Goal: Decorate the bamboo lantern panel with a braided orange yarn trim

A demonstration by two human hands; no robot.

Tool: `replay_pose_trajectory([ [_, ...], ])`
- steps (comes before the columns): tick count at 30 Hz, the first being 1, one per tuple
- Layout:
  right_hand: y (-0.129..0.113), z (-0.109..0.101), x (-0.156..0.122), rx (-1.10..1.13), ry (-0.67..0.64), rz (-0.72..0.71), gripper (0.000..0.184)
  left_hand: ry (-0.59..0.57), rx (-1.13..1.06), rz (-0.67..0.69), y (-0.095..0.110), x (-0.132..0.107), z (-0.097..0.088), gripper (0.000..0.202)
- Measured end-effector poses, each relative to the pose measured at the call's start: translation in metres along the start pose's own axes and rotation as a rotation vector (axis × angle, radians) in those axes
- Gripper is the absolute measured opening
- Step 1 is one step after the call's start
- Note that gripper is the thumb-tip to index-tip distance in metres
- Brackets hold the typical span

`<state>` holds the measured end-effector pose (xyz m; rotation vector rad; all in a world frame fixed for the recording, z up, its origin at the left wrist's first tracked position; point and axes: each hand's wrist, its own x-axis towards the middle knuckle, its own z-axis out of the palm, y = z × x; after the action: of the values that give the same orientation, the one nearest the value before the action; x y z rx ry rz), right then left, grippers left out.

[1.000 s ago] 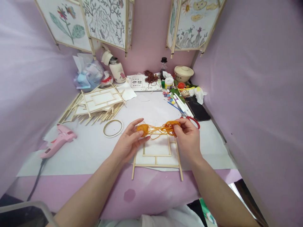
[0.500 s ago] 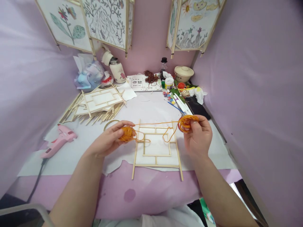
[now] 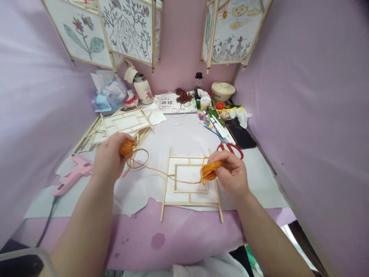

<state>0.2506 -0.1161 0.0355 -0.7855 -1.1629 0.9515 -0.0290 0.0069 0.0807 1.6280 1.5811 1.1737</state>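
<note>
My left hand point(image 3: 111, 154) is closed around a small bundle of orange yarn point(image 3: 127, 148), held above the table near a roll of tape point(image 3: 138, 158). In my right hand point(image 3: 232, 171) a looped hank of orange yarn point(image 3: 211, 171) is pinched between thumb and fingers. One orange strand point(image 3: 152, 168) runs between the two bundles, sagging slightly. Beneath it lies a wooden stick frame point(image 3: 190, 200) with white backing and a smaller rectangle inside. The right hand covers part of the frame's upper right side. Red-handled scissors point(image 3: 235, 150) lie just beyond that hand.
A pink glue gun point(image 3: 73, 175) lies at left, its cord off the table edge. Behind it are stacked stick frames point(image 3: 123, 121). A bottle point(image 3: 143, 90), markers point(image 3: 221, 129), a black phone point(image 3: 240, 133) and a lidded bowl point(image 3: 223, 91) stand or lie farther back. Painted lanterns point(image 3: 128, 34) hang above.
My left hand has moved left with its yarn, stretching the strand. My right hand has come left and lower over the frame, uncovering the scissors and tape roll.
</note>
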Motion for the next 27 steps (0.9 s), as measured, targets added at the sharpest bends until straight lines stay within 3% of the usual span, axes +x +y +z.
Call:
replay_pose_trajectory([
  [2, -0.001, 0.002, -0.001, -0.066, -0.150, 0.029, 0.016, -0.227, 0.138, -0.015, 0.007, 0.004, 0.006, 0.031],
  [4, -0.002, 0.004, 0.000, -0.197, -0.286, 0.036, 0.021, -0.333, 0.388, 0.046, 0.010, 0.012, 0.012, 0.031],
  [7, 0.000, 0.009, 0.002, -0.468, -0.449, -0.004, 0.025, -0.237, 0.757, 0.238, 0.004, 0.024, 0.025, 0.030],
  [9, 0.002, 0.012, 0.003, -0.620, -0.546, -0.037, 0.023, -0.238, 0.922, 0.321, 0.000, 0.027, 0.037, 0.040],
  [11, 0.004, 0.013, 0.003, -0.711, -0.620, -0.051, 0.021, -0.229, 0.963, 0.393, 0.001, 0.025, 0.053, 0.054],
  [13, 0.004, 0.015, 0.004, -0.736, -0.662, -0.049, 0.021, -0.251, 0.832, 0.459, 0.008, 0.017, 0.071, 0.049],
  [16, 0.001, 0.014, 0.004, -0.684, -0.648, -0.061, 0.025, -0.542, 0.542, 0.508, 0.025, 0.001, 0.102, 0.025],
  [18, -0.002, 0.011, 0.005, -0.607, -0.620, -0.085, 0.026, -0.634, 0.475, 0.512, 0.032, -0.010, 0.120, 0.016],
  [21, -0.008, -0.003, 0.008, -0.500, -0.534, -0.098, 0.023, -0.721, 0.495, 0.535, 0.036, -0.025, 0.136, 0.014],
  [23, -0.013, -0.015, 0.014, -0.527, -0.397, -0.073, 0.019, -0.763, 0.537, 0.542, 0.037, -0.035, 0.140, 0.016],
  [25, -0.017, -0.029, 0.023, -0.648, -0.252, -0.025, 0.018, -0.740, 0.588, 0.530, 0.038, -0.044, 0.142, 0.018],
  [27, -0.018, -0.039, 0.035, -0.770, -0.198, 0.038, 0.017, -0.672, 0.647, 0.530, 0.039, -0.053, 0.144, 0.025],
])
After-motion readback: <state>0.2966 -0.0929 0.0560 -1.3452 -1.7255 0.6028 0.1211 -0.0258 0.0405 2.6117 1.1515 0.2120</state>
